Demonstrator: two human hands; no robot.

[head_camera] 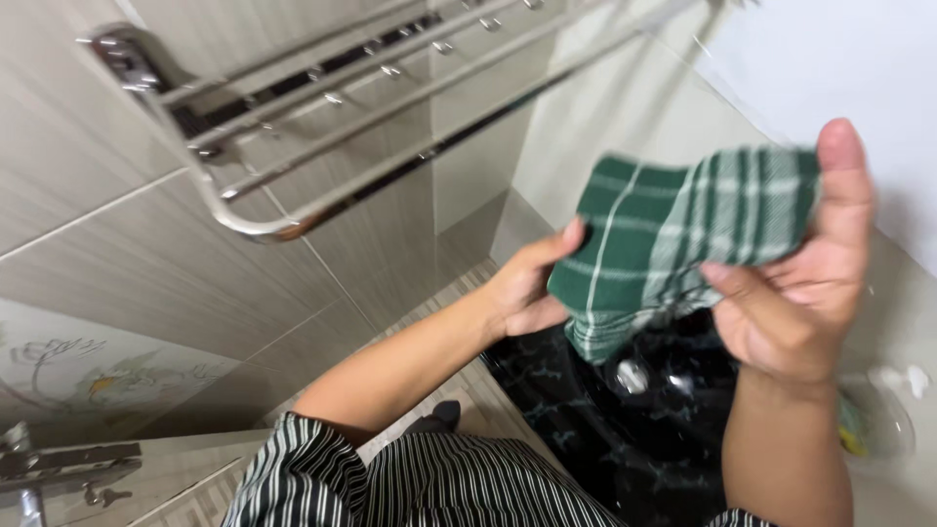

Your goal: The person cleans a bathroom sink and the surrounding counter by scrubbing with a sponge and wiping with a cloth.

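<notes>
Where grey tiled walls (117,263) meet, both hands (532,283) (800,293) clamped on green checked cloth (673,239) above black sink (605,429).

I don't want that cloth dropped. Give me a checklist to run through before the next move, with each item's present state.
1. Left hand has a grip on the green checked cloth: ok.
2. Right hand has a grip on it, thumb up along its edge: ok.
3. Cloth hangs above the black basin, not touching it: ok.
4. Cloth spread flat: not ok, bunched.
5. Metal towel rack bars free: ok.
6. Cloth wet or dry: cannot tell.
</notes>
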